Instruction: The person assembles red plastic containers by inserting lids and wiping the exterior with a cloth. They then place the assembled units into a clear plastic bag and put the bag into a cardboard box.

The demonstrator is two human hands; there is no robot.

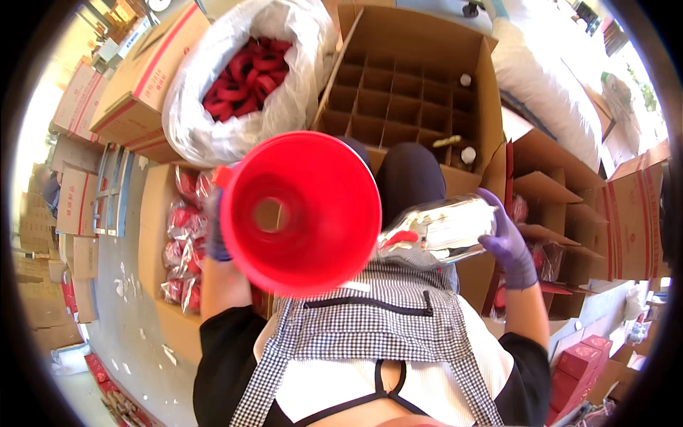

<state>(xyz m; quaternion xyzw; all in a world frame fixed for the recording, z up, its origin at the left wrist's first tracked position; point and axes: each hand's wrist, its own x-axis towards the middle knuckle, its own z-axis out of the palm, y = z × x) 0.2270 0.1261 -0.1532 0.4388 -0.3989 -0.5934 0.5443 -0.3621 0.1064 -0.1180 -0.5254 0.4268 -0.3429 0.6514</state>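
A large red funnel-shaped vessel [334, 213] is tipped so its wide mouth faces up at me, with a round opening at its narrow end. My left hand [215, 224], in a purple glove, grips it at its left side; most of those fingers are hidden behind it. In my right hand [511, 245], also gloved in purple, the fingers are closed round the end of a shiny, silvery bottle [455, 229]. The bottle lies tilted, its narrow end pointing left toward the red rim, with a small red patch near that end.
Ahead stands an open carton [409, 32] with cardboard dividers and a few white-capped items. A clear plastic bag [188, 99] holds red rings. At left, a carton [174, 324] contains red items in clear wrap; at right is another divided carton [562, 160].
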